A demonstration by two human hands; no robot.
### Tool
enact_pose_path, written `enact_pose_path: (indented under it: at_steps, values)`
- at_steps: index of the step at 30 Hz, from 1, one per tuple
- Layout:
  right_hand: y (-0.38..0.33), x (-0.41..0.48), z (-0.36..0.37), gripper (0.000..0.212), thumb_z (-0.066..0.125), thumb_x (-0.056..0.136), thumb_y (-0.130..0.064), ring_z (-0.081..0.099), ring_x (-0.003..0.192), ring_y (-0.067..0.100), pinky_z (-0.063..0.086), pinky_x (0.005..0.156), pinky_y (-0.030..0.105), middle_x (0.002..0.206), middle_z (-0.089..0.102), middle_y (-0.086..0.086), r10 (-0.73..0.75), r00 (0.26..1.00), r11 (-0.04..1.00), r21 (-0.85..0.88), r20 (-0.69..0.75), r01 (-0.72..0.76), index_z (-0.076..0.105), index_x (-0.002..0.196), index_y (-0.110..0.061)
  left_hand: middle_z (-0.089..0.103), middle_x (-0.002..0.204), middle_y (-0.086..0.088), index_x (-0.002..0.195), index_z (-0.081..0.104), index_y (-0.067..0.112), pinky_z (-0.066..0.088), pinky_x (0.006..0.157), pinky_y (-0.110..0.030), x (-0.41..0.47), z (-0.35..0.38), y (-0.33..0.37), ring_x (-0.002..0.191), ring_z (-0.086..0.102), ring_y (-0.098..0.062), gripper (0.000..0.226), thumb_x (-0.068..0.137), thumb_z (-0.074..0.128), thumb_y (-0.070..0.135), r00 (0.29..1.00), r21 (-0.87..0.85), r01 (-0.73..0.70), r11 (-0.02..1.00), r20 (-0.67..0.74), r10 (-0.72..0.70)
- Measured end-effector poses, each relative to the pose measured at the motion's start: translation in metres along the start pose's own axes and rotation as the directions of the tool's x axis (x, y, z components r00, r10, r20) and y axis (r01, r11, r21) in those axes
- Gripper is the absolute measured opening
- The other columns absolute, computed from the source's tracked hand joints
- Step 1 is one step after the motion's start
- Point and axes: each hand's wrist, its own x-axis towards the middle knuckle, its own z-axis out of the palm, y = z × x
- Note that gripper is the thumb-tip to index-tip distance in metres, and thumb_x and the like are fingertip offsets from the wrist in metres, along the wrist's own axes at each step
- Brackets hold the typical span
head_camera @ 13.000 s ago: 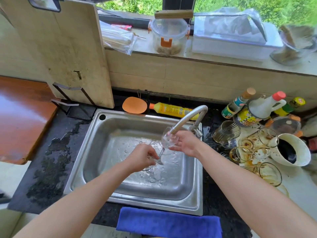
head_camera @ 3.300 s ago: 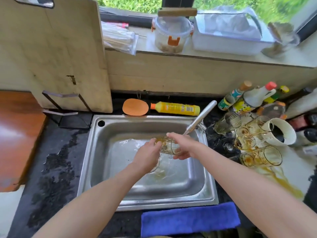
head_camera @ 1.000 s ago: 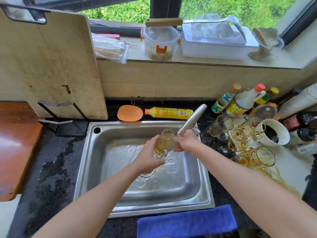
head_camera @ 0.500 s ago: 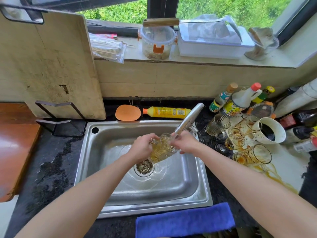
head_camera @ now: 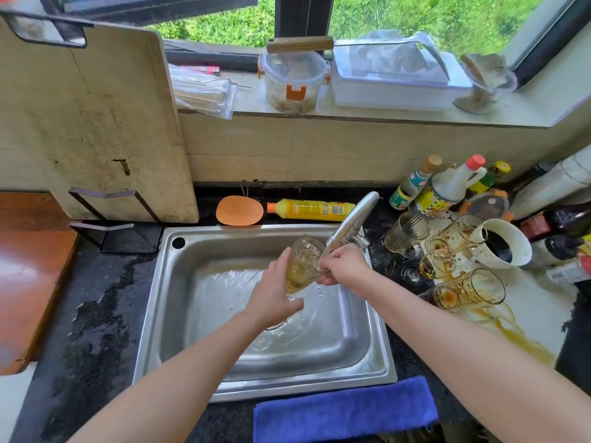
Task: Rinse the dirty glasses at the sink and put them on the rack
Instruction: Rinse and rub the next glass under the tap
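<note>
"Loosening its hold, that left hand [head_camera: 275, 292], do you see? Half a second ago it was curled round the glass [head_camera: 303, 260]."

"Yes. Now its fingers lie nearly straight, flat against the near side of the glass. The right hand [head_camera: 343, 266] has kept its grip, fingers pinched on the far side just under the tap [head_camera: 355, 219]."

"And the glass itself?"

"Held over the sink [head_camera: 156, 298], up at the spout, and standing steeper than it did. Yellow-brown water sits in its lower part, and a sheet of water runs over the basin floor."

"So not clean yet."

"I'd judge not. The tint says more rinsing, then a pour-out. The flattened left hand looks ready to rub the glass or turn it, though I cannot say which."

"The rest?"

"Several dirty glasses [head_camera: 470, 289] wait on the counter to the right, beside a white mug [head_camera: 502, 241], with an amber spill [head_camera: 511, 327] running from the one lying on its side. I cannot tell where the rack is, so most of the job lies ahead."
</note>
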Motion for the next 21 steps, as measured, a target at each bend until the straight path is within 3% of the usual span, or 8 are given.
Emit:
enact_pose_path:
  at_steps: [3,6,8,11,15,18,21]
  values:
    - [-0.004,-0.009,-0.002,0.016,0.063,0.092,-0.006,0.073,0.066,0.027,0.059,0.056,0.026,0.072,0.072,0.019,0.023,0.996,1.000,0.018,0.083,-0.025,0.067,0.091,0.010,0.052,0.122,0.006,0.133,0.033,0.029,0.048,0.076,-0.022,0.005,0.007,0.005,0.107,0.054,-0.013,0.084,0.064,0.081,0.023,0.991,-0.182,-0.003,0.983,-0.131,-0.021]
    - [-0.004,-0.012,-0.012,0.021,0.063,0.093,-0.015,0.072,0.065,0.023,0.056,0.054,0.027,0.082,0.074,0.018,0.000,0.990,0.994,-0.112,0.144,0.016,0.068,0.095,0.005,0.059,0.106,0.007,0.118,0.039,0.030,0.045,0.061,-0.015,0.012,-0.007,0.011,0.091,0.059,-0.012,0.071,0.065,0.082,0.011,1.000,-0.213,0.001,0.977,-0.026,-0.007]
    - [-0.002,-0.008,-0.020,0.016,0.066,0.092,-0.019,0.073,0.066,0.020,0.056,0.056,0.028,0.084,0.073,0.013,-0.039,0.991,0.982,-0.179,0.127,0.062,0.067,0.094,-0.003,0.060,0.105,0.005,0.118,0.040,0.029,0.053,0.065,-0.022,0.016,-0.016,0.013,0.090,0.061,-0.011,0.071,0.065,0.082,0.007,0.994,-0.194,0.002,0.981,0.111,0.020]
    - [-0.004,-0.004,-0.023,0.018,0.069,0.091,-0.012,0.072,0.061,0.023,0.061,0.061,0.033,0.069,0.067,0.011,-0.050,0.992,0.993,-0.103,0.113,0.062,0.064,0.077,-0.004,0.060,0.107,0.006,0.121,0.042,0.028,0.058,0.076,-0.033,0.016,-0.021,0.013,0.096,0.062,-0.013,0.074,0.064,0.083,0.005,0.978,-0.233,0.027,0.972,0.210,0.023]
    - [-0.002,-0.003,-0.018,0.016,0.067,0.092,-0.005,0.070,0.059,0.025,0.057,0.054,0.024,0.066,0.069,0.017,0.009,0.993,1.000,0.008,0.115,-0.010,0.063,0.078,0.003,0.055,0.116,0.010,0.132,0.036,0.031,0.052,0.078,-0.020,0.011,-0.011,0.013,0.104,0.058,-0.008,0.089,0.062,0.086,0.009,0.997,-0.345,0.014,0.938,0.075,0.012]
    - [0.006,-0.004,-0.013,0.014,0.064,0.095,-0.008,0.067,0.056,0.018,0.054,0.049,0.020,0.074,0.072,0.018,0.055,0.987,0.995,0.071,0.154,-0.067,0.065,0.094,0.006,0.057,0.111,0.007,0.121,0.041,0.027,0.048,0.072,-0.019,0.015,-0.005,0.013,0.097,0.058,-0.012,0.077,0.061,0.088,0.018,1.000,-0.214,0.010,0.977,0.010,-0.008]
    - [0.013,-0.001,-0.009,0.020,0.061,0.097,-0.014,0.069,0.064,0.021,0.053,0.049,0.024,0.092,0.073,0.020,0.079,0.981,0.996,0.017,0.174,-0.083,0.064,0.103,0.005,0.058,0.100,0.003,0.109,0.040,0.023,0.053,0.069,-0.035,0.023,-0.011,0.014,0.087,0.059,-0.018,0.067,0.060,0.086,0.029,0.995,0.074,0.038,0.997,0.090,-0.045]
